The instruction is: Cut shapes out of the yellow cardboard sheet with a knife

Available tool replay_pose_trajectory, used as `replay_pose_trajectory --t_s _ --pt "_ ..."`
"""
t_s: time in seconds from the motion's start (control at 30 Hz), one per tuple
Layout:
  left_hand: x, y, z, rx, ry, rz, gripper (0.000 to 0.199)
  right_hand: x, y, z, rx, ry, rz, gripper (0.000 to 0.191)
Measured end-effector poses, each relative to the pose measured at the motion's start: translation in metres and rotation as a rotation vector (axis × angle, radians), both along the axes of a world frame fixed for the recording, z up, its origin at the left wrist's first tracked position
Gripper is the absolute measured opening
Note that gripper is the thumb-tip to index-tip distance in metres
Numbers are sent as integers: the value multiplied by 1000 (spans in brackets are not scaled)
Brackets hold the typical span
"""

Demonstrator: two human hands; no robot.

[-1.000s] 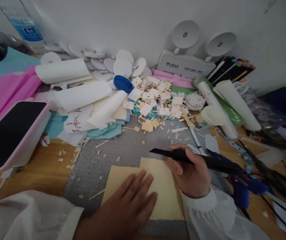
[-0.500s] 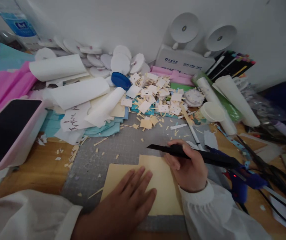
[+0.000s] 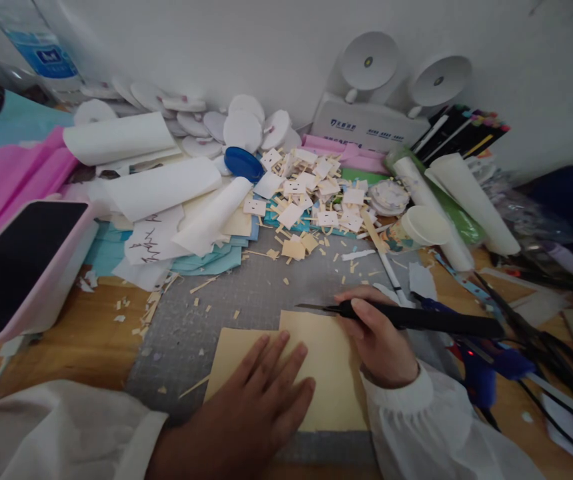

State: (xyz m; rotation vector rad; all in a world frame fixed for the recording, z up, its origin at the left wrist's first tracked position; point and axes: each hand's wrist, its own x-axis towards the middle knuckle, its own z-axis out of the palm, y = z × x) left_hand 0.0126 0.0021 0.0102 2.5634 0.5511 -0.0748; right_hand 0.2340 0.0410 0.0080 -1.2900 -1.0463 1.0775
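Note:
My left hand lies flat on a sheet of cream paper, fingers spread. The sheet has a stepped upper edge and rests on a grey cutting mat. My right hand is closed around a black craft knife, just above the sheet's upper right part. Its thin blade points left, near the sheet's top edge, and I cannot tell whether it touches the paper. Small cream paper scraps are scattered on the mat.
Small paper figures with faces are heaped behind the mat. To the right are a paper cup, a blue glue gun and black scissors. A pink-edged phone and rolled white paper lie left.
The craft knife has turned in my right hand; its blade now looks thin and its handle lies closer to level. My left hand and the paper hold almost the same place.

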Motion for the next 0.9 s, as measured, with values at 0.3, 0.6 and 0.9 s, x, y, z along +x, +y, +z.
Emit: replay_pose_trajectory --t_s 0.3,0.6,0.9 --pt "0 0 -4 22 8 -9 80 7 5 7 255 -449 16 21" --pt "8 4 11 -53 93 -20 84 5 5 6 195 -461 4 19" --pt "6 4 11 -61 94 -1 81 2 4 8 58 -362 -3 17"
